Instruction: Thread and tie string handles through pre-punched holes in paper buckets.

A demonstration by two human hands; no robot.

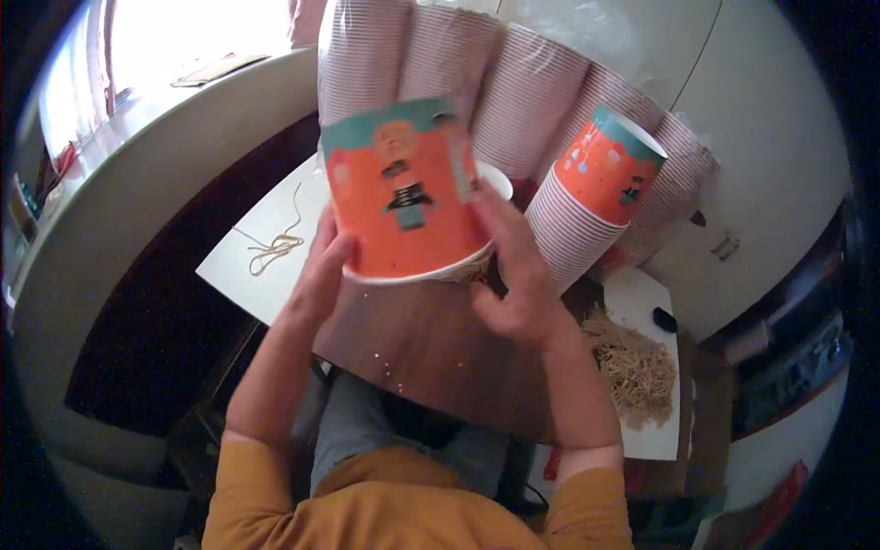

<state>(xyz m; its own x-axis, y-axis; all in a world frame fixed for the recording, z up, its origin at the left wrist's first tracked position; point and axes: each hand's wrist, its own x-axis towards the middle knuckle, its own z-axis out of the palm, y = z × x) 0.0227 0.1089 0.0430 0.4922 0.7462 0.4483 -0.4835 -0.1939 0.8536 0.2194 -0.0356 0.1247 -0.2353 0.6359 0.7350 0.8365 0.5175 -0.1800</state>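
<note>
Between my hands is a large orange paper tub (367, 211) with a teal band and a printed figure, slightly blurred. It is upside down, its white rim toward me. My left hand (321, 270) grips its lower left side. My right hand (520, 275) has its fingers against the right side, thumb apart from them near the rim. Some straw-coloured shreds (477, 268) show at the rim by my right hand. Just right of that hand stands a tall stack of nested tubs (576, 225), with another orange tub (607, 163) upside down on top.
Plastic-wrapped tub stacks (527, 101) line the back of the brown table (431, 339). A loose cord (275, 246) lies on the white surface at left. Shredded paper filler (632, 371) and a small black object (665, 319) lie at right. Tiny pale bits (388, 373) dot the table's near edge.
</note>
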